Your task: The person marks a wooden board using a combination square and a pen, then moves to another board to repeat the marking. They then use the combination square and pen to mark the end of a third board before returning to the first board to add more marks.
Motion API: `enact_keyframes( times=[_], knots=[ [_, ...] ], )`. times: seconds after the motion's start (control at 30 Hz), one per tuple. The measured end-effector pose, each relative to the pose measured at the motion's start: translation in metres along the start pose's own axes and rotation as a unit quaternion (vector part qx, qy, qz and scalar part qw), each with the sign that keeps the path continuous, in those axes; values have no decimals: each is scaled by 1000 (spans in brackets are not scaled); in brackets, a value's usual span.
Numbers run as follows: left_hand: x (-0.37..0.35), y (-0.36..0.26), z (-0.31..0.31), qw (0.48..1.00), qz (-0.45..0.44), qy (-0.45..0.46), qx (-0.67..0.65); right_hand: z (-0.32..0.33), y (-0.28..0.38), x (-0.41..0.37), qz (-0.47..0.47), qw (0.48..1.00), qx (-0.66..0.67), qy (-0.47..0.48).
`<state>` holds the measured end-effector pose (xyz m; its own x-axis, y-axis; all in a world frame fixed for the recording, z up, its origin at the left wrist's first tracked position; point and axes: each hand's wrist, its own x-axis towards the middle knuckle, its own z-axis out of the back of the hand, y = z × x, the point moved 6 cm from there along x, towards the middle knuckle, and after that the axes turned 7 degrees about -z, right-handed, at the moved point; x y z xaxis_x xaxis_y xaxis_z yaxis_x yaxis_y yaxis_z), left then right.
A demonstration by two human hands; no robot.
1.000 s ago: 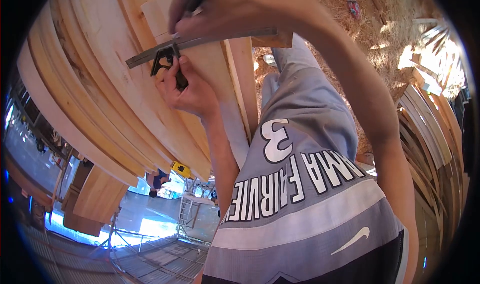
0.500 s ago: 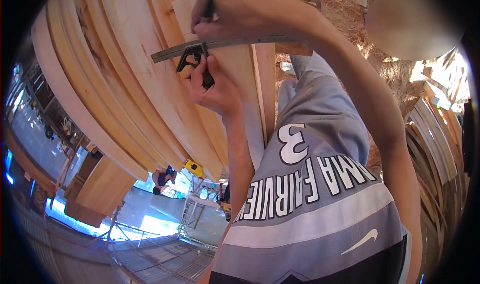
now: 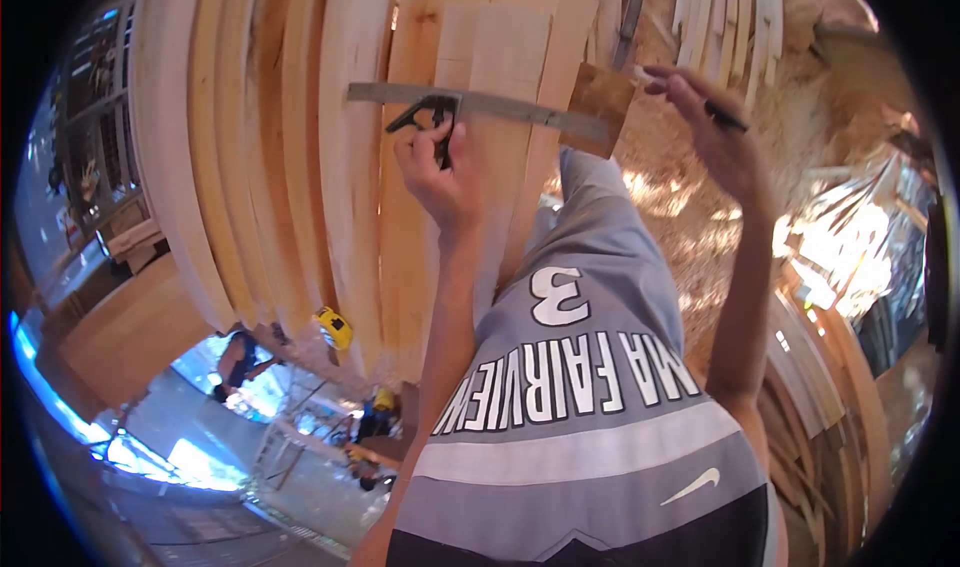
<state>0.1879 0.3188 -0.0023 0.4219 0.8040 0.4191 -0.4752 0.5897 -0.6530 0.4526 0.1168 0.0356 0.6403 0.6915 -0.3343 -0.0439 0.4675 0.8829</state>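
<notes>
My left hand (image 3: 437, 172) grips the dark head of a combination square (image 3: 470, 105), whose metal blade lies across a pale wooden board (image 3: 505, 62). My right hand (image 3: 712, 127) is lifted off the board to the right and holds a dark pencil (image 3: 728, 117), its tip away from the wood. The board rests on a stack of long planks (image 3: 300, 147).
Long wooden planks fill the left and top of the view. Sawdust and shavings (image 3: 690, 227) cover the ground on the right, beside more stacked slats (image 3: 820, 367). A yellow tool (image 3: 333, 327) lies below the planks. Other people (image 3: 240, 362) work in the distance.
My right hand has lifted off the square's blade and swung out to the right with the pencil. My left hand still holds the square on the board; the view has shifted.
</notes>
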Motion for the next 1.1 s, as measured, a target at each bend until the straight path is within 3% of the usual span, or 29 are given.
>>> enact_keyframes(
  times=[0.07, 0.13, 0.2, 0.3, 0.33, 0.37, 0.43, 0.5, 0.6, 0.67, 0.7, 0.73, 0.77, 0.83, 0.87, 0.93, 1.0, 1.07, 1.1],
  knots=[
    [-17, -9, 26, 999, 29, 19, -37, -8, 23, -25, -23, 995, -99, -14],
    [-36, -29, 60, 999, 11, -13, -50, -27, 61, -56, 142, 969, -193, -54],
    [-61, -50, 100, 998, 15, -20, -62, -50, 91, -91, 211, 945, -246, -53],
    [-112, -68, 155, 974, 160, -63, -144, -94, 106, -129, 216, 951, -204, 89],
    [-113, -47, 133, 970, 171, -89, -149, -111, 100, -103, 184, 943, -235, 149],
    [-120, -45, 137, 957, 180, -135, -184, -125, 97, -102, 56, 943, -222, 242],
    [-132, -42, 146, 956, 180, -176, -149, -151, 94, -95, 159, 909, -170, 347],
    [-150, -30, 160, 945, 197, -233, -120, -176, 104, -95, 97, 892, -167, 410],
    [-172, -22, 165, 927, 261, -241, -123, -216, 133, -107, 122, 834, -196, 502],
    [-176, -40, 188, 940, 218, -237, 112, -240, 153, -116, 204, 749, -247, 580],
    [-188, -33, 186, 929, 279, -231, 78, -249, 150, -118, 247, 699, -269, 615],
    [-199, -27, 180, 913, 338, -226, 38, -259, 148, -121, 258, 679, -240, 645],
    [-207, -26, 185, 887, 351, -297, 43, -274, 152, -128, 273, 660, -204, 670],
    [-224, -36, 181, 841, 375, -387, 54, -310, 167, -141, 80, 630, -193, 748],
    [-238, -39, 174, 809, 394, -426, 92, -327, 161, -147, 86, 611, -210, 758],
    [-248, -44, 171, 759, 418, -481, 131, -363, 150, -146, 253, 665, -278, 645],
    [-261, -48, 157, 592, 384, -695, -138, -383, 130, -159, 304, 635, -286, 650],
    [-269, -43, 142, 569, 367, -720, -152, -403, 119, -175, 356, 601, -287, 655],
    [-273, -42, 145, 567, 378, -728, -70, -416, 105, -188, 315, 571, -330, 682]
  ],
)
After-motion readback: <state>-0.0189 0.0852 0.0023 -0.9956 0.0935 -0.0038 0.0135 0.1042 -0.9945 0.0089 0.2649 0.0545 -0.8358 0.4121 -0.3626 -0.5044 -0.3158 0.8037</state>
